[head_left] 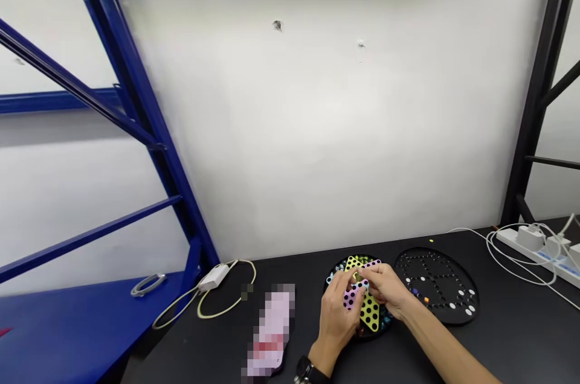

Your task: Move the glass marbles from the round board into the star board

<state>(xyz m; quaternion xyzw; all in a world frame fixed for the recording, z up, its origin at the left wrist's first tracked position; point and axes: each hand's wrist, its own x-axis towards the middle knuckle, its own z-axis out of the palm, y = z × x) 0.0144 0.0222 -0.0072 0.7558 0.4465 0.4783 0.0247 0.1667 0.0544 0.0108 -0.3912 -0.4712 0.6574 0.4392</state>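
Observation:
A round Chinese checkers board (370, 314) with a colourful star full of black holes lies on the black table, with small marbles around its rim. Over its middle, my left hand (336, 305) has its fingers bent inward. My right hand (385, 288) comes in from the right with thumb and forefinger pinched together. The fingertips of both hands meet over the star, at a tiny yellowish thing (357, 276) too small to name. My fingers cover part of the star.
Right of the board lies a round black tray (446, 311) with white discs and a few coloured pieces. A pixelated pinkish flat object (274, 326) lies to the left. Beyond are a white adapter (214, 277) with its cable, a power strip (521, 240) and a blue metal frame (149, 100).

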